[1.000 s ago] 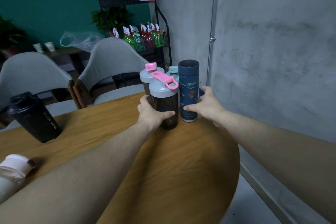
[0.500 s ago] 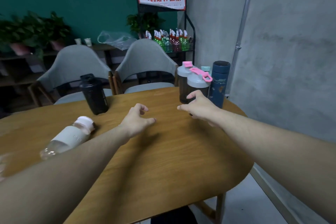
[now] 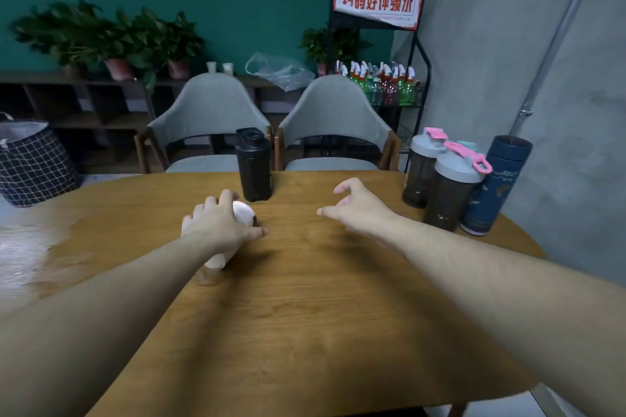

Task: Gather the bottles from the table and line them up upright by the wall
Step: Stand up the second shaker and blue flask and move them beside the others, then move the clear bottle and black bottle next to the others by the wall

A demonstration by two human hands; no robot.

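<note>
Across the wooden table (image 3: 305,298), the largest thing in view, two bottles are not yet in place while three or four already stand at the right end beside the grey wall (image 3: 559,78). That group is tightly packed: a navy flask (image 3: 494,189), a pink-lidded shaker (image 3: 452,193) in front and a second pink-lidded shaker (image 3: 421,173) behind it, all upright and touching or nearly so; a pale green cap peeks up behind them, too hidden to tell what it belongs to. A black shaker (image 3: 254,164) stands upright at the far edge, well apart from the row. Just in front of it a clear bottle with a white sleeve (image 3: 242,213) lies on its side, and the left hand (image 3: 216,225) is curled over it, fingers wrapped on the body, though I cannot tell how firmly it is clamped. The right hand (image 3: 359,210) hovers empty with fingers apart.

The main risk, as I judge it, is the round bottle rolling out from under a loose grasp and knocking the black shaker off the near-by far edge. A second is at the row: setting another bottle into such a crowded cluster could tip a tall shaker, whose top-heavy lids and loops catch easily. The lying bottle's cap end is also partly hidden, so a leak cannot be ruled out.
</note>
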